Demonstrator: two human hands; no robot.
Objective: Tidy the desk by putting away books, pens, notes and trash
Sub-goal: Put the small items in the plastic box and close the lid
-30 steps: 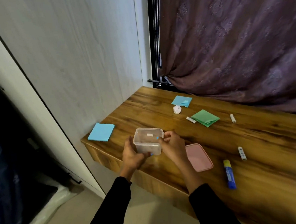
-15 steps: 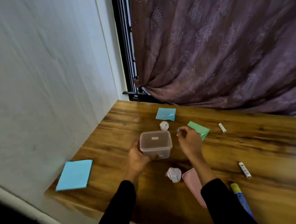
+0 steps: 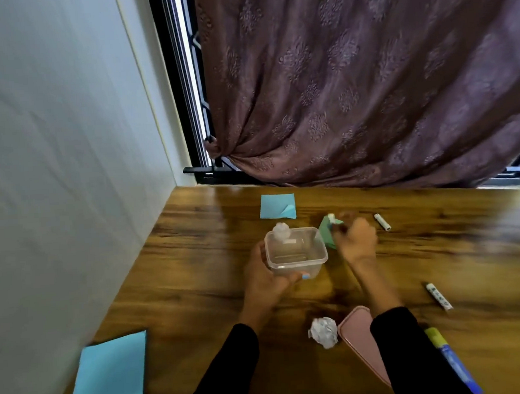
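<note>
Your left hand [image 3: 262, 280] grips the clear plastic tub [image 3: 295, 253]; your blurred right hand [image 3: 357, 241] pinches a small white tube [image 3: 332, 218] above the wooden worktop [image 3: 196, 277].

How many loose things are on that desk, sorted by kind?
Blue paper pads: 2
Green paper pad: 1
Crumpled paper balls: 2
Small white sticks: 3
Glue stick: 1
Clear tub: 1
Pink lid: 1
Total: 11

Glossy wood desk [image 3: 197, 292], clear plastic container [image 3: 295, 254], crumpled paper ball [image 3: 323, 332].
</note>
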